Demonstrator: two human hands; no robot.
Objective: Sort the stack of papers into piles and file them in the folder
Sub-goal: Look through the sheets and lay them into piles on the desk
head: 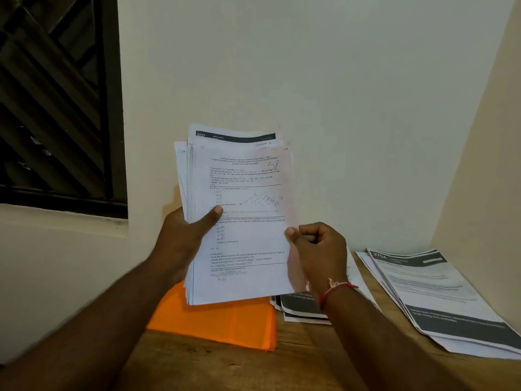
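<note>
Orange folder (214, 320) taken as landmark: flat on the wooden table (253, 368), apparently closed, contents not visible. Sorting step in hand, judging by the layout.

Raised above the folder's far edge: the stack of papers (239, 170), gripped at its left edge by the left hand (183, 232), thumb across the front. Pinched at its right edge between thumb and curled fingers of the right hand (318, 246): the front sheet (248, 249), a printed maths page with handwriting.

Just right of the folder, a first pile (301, 306) of dark-banded sheets, partly hidden behind the right wrist. Farther right of the folder, well apart, a second pile (428, 294), fanned, with a dark header.

Next, probably: peel the front sheet clear without dragging the one beneath, read its type, lay it on the matching pile. Filing not yet begun, as far as can be told.
</note>
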